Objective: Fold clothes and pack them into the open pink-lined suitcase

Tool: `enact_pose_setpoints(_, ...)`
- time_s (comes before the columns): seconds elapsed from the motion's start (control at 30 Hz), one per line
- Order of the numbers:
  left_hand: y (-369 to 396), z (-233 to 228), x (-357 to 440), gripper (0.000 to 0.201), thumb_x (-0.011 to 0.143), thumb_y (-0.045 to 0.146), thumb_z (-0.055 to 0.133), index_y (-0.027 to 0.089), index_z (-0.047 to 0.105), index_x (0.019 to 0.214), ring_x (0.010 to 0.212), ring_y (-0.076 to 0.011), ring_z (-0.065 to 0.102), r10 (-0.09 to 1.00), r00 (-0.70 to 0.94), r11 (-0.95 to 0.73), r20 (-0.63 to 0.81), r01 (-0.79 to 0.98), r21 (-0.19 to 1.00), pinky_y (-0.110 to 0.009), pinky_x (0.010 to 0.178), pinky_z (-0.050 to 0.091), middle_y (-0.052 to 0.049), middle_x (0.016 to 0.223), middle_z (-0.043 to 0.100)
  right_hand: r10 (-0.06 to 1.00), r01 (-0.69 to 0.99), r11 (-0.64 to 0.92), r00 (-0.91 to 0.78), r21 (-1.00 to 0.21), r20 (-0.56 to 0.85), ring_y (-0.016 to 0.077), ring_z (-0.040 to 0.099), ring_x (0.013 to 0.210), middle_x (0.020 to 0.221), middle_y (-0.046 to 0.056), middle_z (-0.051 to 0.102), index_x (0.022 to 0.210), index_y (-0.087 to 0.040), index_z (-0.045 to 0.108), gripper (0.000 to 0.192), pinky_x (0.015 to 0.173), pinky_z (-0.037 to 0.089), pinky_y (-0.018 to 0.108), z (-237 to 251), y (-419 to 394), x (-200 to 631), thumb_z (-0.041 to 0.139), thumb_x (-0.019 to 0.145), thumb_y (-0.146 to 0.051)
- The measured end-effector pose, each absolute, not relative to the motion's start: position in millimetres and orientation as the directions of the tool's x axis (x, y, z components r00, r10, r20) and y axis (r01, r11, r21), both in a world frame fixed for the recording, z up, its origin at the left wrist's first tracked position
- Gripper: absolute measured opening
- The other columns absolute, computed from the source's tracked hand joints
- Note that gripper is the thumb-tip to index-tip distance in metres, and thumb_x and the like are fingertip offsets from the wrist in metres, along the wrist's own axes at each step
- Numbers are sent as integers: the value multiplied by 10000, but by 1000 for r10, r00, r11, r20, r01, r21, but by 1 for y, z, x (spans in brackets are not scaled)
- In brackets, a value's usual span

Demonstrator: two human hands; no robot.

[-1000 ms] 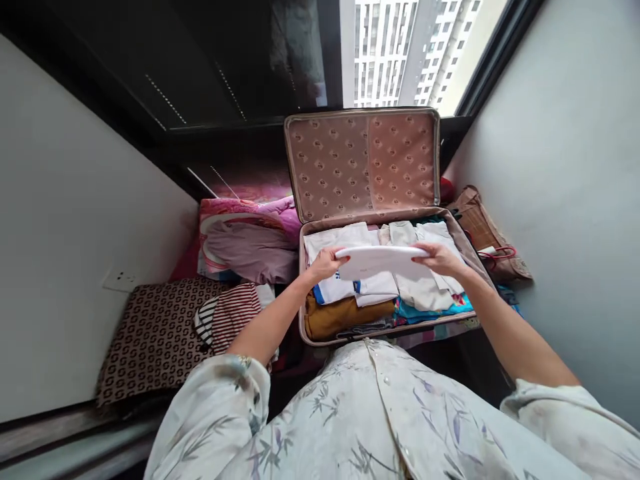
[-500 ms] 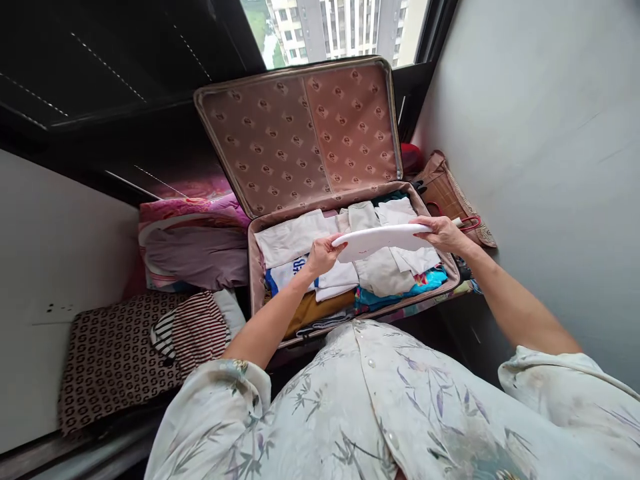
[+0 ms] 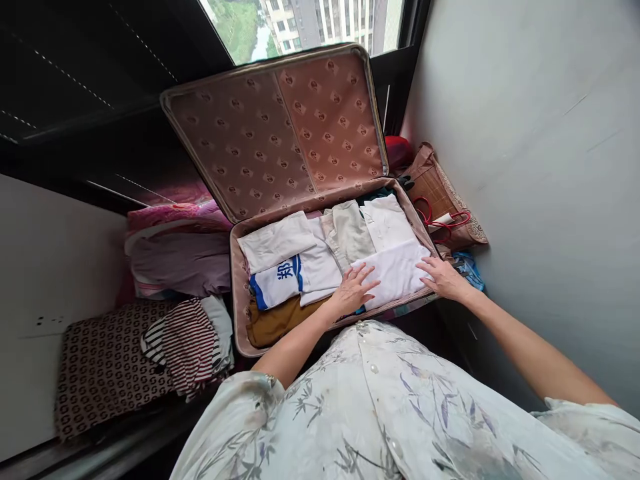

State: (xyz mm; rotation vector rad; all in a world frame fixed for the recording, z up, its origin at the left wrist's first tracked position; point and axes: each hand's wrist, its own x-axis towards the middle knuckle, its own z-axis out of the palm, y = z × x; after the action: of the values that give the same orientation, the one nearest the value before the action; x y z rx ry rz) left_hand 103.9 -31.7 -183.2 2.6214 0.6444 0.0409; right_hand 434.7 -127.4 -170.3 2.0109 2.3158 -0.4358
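Note:
A folded white garment [image 3: 395,272] lies in the near right part of an open suitcase [image 3: 239,293]. My left hand [image 3: 353,291] rests with spread fingers on its left edge. At its right edge, by the suitcase rim, my right hand [image 3: 444,279] has its fingers stretched out over the cloth. Around it in the suitcase are a white shirt with blue trim and blue characters [image 3: 278,280], a beige garment [image 3: 350,230], another folded white garment [image 3: 387,221] and a mustard-brown garment [image 3: 280,323].
The suitcase lid [image 3: 280,133] leans up against the window side. To the left are a mauve cloth [image 3: 185,260], a striped garment [image 3: 187,340] and a patterned brown cushion [image 3: 110,367]. A brown bag [image 3: 433,187] with a red cord [image 3: 450,223] stands by the right wall.
The white garment, held up between both hands before, now lies in the suitcase. Both hands have come down and their fingers have opened. The view has shifted slightly.

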Motion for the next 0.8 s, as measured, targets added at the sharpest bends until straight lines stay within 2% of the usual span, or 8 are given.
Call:
enact_pose_setpoints(0.13, -19, -193, 121, 1010, 779, 482, 853, 310, 335, 1629, 1584, -460, 3, 454, 867, -796, -204, 498, 344, -699, 1225, 88, -137, 1742, 107, 937, 991, -38, -10, -129, -350, 477, 344, 1466, 1679, 219, 255, 1622, -308, 345, 851, 1054, 427, 613, -171, -106, 401, 717, 872, -462)
enact_pose_setpoints(0.2, -15, -202, 131, 1126, 721, 533, 878, 329, 271, 1648, 1572, -492, -53, 427, 840, -771, -334, 531, 350, -740, 1202, 68, -142, 1747, 16, 878, 988, -125, 67, -90, -474, 540, 214, 1512, 1709, 238, 140, 1659, -324, 221, 1076, 1061, 383, 683, -176, -97, 390, 809, 777, -506)
enact_pose_setpoints(0.27, -12, -205, 138, 1138, 710, 544, 876, 338, 264, 1648, 1566, -498, -89, 396, 823, -750, -407, 546, 374, -747, 1195, 56, -142, 1745, -34, 837, 988, -143, 88, -61, -540, 562, 190, 1515, 1703, 271, 115, 1670, -304, 163, 1158, 1062, 364, 702, -180, -94, 386, 826, 746, -527)
enact_pose_setpoints(0.4, -17, -188, 134, 987, 736, 398, 873, 303, 402, 1598, 1577, -481, 32, 377, 837, -702, -396, 537, 467, -723, 1206, 117, -164, 1737, 99, 880, 999, -47, 47, 13, -473, 552, 384, 1430, 1643, 313, 264, 1639, -272, 285, 997, 1011, 409, 700, -187, -104, 396, 755, 793, -516)
enact_pose_setpoints(0.53, -31, -170, 88, 584, 846, 278, 755, 265, 631, 1417, 1511, -378, 361, 609, 782, -584, -135, 557, 591, -596, 1200, 311, -154, 1629, 409, 957, 997, 64, -50, 41, -284, 493, 530, 1314, 1518, 268, 485, 1436, -221, 572, 601, 910, 493, 687, -201, -104, 407, 533, 910, -510)
enact_pose_setpoints(0.63, -50, -165, 12, 285, 927, 273, 655, 218, 752, 1189, 1321, -275, 587, 852, 498, -462, 163, 568, 681, -459, 1139, 437, -144, 1410, 632, 977, 992, 124, -128, -35, -173, 470, 623, 1181, 1452, 266, 541, 1394, -180, 602, 619, 852, 536, 656, -206, -97, 390, 433, 933, -558)
enact_pose_setpoints(0.7, -64, -163, -55, 221, 975, 258, 579, 195, 767, 1073, 1177, -228, 662, 959, 127, -274, 252, 625, 731, -395, 1071, 500, -126, 1233, 714, 973, 972, 180, -199, -151, -117, 435, 657, 1133, 1370, 261, 596, 1361, -151, 614, 637, 855, 560, 601, -203, -90, 363, 395, 940, -575)
enact_pose_setpoints(0.8, -84, -164, -161, 225, 1017, 307, 562, 188, 728, 1111, 1074, -202, 676, 883, -449, 246, 138, 692, 679, -368, 979, 552, -92, 1168, 710, 949, 898, 281, -313, -339, -43, 373, 679, 1120, 1282, 234, 651, 1316, -139, 627, 616, 910, 568, 515, -192, -72, 306, 397, 943, -571)
